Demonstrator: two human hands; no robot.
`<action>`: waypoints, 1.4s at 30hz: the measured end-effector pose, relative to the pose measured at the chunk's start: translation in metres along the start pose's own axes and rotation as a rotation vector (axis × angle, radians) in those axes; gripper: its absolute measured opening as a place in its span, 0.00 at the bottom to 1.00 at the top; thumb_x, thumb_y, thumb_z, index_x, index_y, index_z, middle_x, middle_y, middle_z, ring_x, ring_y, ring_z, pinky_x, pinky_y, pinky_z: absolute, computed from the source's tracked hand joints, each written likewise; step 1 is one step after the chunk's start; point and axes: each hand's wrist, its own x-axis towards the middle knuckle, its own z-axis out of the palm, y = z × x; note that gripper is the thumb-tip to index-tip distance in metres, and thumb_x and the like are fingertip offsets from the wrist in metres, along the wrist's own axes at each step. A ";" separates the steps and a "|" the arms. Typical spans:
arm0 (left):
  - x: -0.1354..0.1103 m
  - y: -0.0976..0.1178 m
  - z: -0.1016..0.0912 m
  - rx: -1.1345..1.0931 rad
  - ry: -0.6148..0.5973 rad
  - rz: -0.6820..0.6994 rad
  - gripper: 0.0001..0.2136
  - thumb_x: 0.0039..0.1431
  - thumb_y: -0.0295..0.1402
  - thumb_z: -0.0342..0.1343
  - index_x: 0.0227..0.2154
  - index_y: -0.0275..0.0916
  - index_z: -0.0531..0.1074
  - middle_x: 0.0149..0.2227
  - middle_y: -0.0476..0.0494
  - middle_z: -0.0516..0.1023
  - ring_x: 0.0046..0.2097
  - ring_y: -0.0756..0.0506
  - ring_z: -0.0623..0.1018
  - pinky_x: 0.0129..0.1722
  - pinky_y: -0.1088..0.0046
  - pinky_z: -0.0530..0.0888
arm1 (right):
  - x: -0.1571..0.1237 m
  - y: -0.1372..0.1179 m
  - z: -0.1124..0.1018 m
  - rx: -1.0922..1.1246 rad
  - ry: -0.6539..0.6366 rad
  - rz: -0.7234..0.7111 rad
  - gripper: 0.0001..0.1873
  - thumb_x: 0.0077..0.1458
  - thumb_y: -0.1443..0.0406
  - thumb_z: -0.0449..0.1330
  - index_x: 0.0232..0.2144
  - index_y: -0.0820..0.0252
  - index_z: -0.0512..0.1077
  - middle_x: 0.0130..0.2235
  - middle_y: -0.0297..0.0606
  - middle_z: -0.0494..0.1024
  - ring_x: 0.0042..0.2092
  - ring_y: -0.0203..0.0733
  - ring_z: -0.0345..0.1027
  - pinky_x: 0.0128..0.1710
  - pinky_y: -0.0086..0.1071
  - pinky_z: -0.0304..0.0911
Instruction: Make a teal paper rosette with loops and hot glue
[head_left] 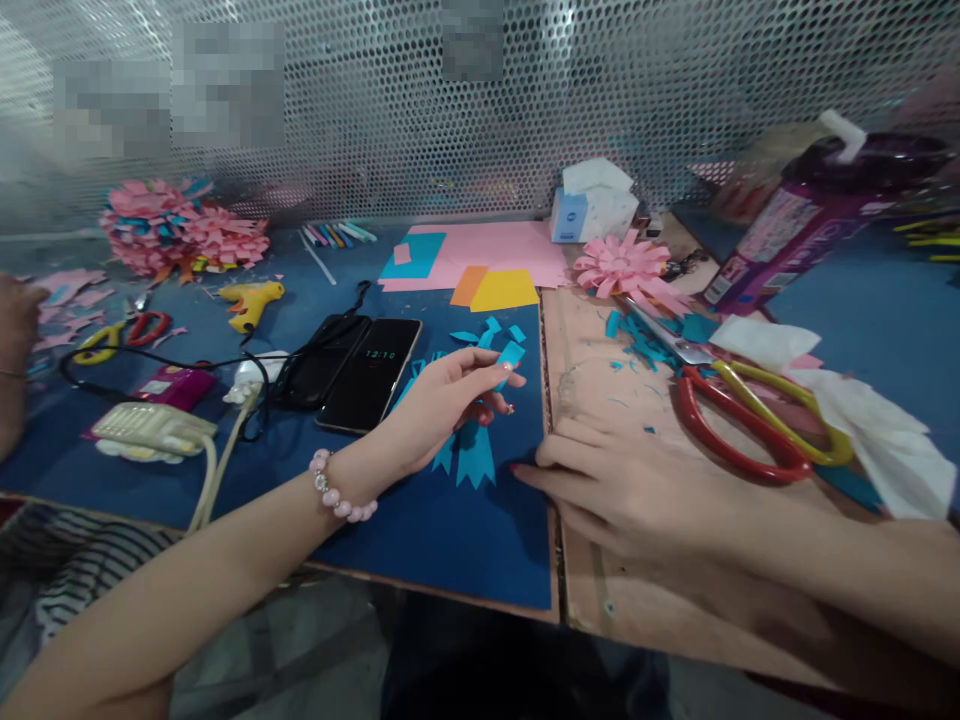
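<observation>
My left hand [469, 385], with a pink bead bracelet at its wrist, pinches a small blue paper piece [511, 354] between thumb and finger. Beneath that hand lie blue paper strips [475, 456] with notched ends, partly hidden by it. My right hand [600, 475] rests low over the seam between the blue and bare wooden tabletops, fingers loosely stretched out and holding nothing. Beyond it are large scissors [750, 425] with red and yellow handles, their blades pointing toward a pink paper flower [626, 268]. Blue paper scraps [651, 338] are strewn beside the blades.
Left of my hand lie a phone [371, 372], a yellow glue gun [251, 303] and a power strip [154, 430] with cables. Coloured paper sheets [495, 250] and a tissue box [592, 205] are at the back. A purple bottle [806, 220] leans right. Another person's hand [19, 310] shows far left.
</observation>
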 end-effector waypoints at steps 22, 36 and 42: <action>0.002 -0.002 -0.004 -0.009 0.012 0.023 0.08 0.57 0.36 0.57 0.36 0.36 0.70 0.41 0.40 0.77 0.30 0.53 0.74 0.26 0.78 0.66 | -0.009 -0.001 -0.015 -0.380 0.401 -0.103 0.19 0.55 0.69 0.56 0.13 0.60 0.62 0.15 0.30 0.61 0.19 0.34 0.52 0.19 0.33 0.47; 0.005 0.002 -0.007 -0.189 0.071 0.051 0.08 0.55 0.33 0.59 0.34 0.34 0.70 0.38 0.42 0.77 0.30 0.53 0.75 0.30 0.78 0.70 | 0.005 -0.010 0.015 -0.184 0.163 0.116 0.20 0.63 0.62 0.48 0.48 0.69 0.73 0.52 0.46 0.74 0.54 0.49 0.67 0.57 0.44 0.63; 0.008 0.003 -0.011 -0.268 0.051 -0.026 0.06 0.56 0.30 0.58 0.34 0.32 0.72 0.39 0.40 0.77 0.31 0.53 0.75 0.30 0.78 0.72 | 0.011 -0.018 0.012 -0.234 0.161 0.091 0.22 0.64 0.62 0.45 0.51 0.68 0.71 0.55 0.44 0.71 0.56 0.46 0.66 0.58 0.40 0.63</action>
